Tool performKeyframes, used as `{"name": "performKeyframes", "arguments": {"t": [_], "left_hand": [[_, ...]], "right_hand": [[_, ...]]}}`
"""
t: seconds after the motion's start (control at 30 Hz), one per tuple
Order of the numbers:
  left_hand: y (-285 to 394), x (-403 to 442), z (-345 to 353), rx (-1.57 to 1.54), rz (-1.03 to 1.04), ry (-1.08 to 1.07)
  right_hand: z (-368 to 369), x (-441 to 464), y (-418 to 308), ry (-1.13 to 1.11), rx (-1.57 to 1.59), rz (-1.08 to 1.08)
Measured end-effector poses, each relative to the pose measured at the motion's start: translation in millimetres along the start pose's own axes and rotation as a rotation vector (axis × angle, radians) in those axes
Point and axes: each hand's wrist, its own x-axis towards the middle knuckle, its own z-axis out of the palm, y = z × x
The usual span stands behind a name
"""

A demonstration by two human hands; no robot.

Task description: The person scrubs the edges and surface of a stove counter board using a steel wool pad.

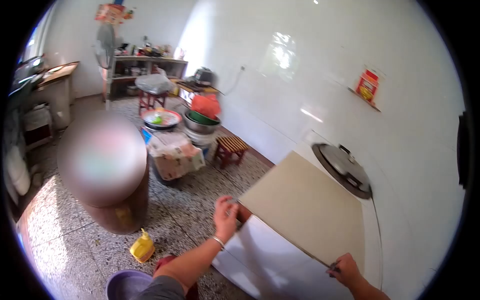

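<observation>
My left hand (226, 218) is at the near left corner of a beige flat top (310, 200), its fingers curled in with the thumb near them. Whatever is between those fingers, if anything, is too small to make out. At the front edge of the top, further right, my right hand (346, 270) is closed round a small dark object (333, 270), mostly hidden by the fingers. Below that edge, a smooth white front panel (265, 257) faces me, with shadows across it.
A dark round lid with handles (345, 167) leans against the tiled wall behind the top. To the left are a large brown vat (120, 215), a yellow bottle (143, 247) and a purple basin (125, 284). A striped stool (231, 145) and stacked basins (201, 122) stand beyond.
</observation>
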Motion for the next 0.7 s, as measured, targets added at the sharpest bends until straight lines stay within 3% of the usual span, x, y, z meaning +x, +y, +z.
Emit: {"name": "performKeyframes", "arguments": {"t": [0.07, 0.2, 0.33, 0.7], "left_hand": [[7.1, 0.0, -1.0, 0.008, 0.003, -0.009], [6.0, -1.0, -0.4, 0.042, 0.023, -0.016], [1.9, -1.8, 1.5, -0.009, 0.027, -0.013], [11.4, -5.8, -2.4, 0.030, -0.009, -0.063]], "right_hand": [[11.7, 49.1, -17.8, 0.398, 0.047, -0.218], [9.8, 129.1, -42.7, 0.409, -0.002, -0.465], [4.9, 195.2, -75.5, 0.405, 0.022, -0.553], [25.0, 340.0, -134.6, 0.488, 0.190, -0.482]]}}
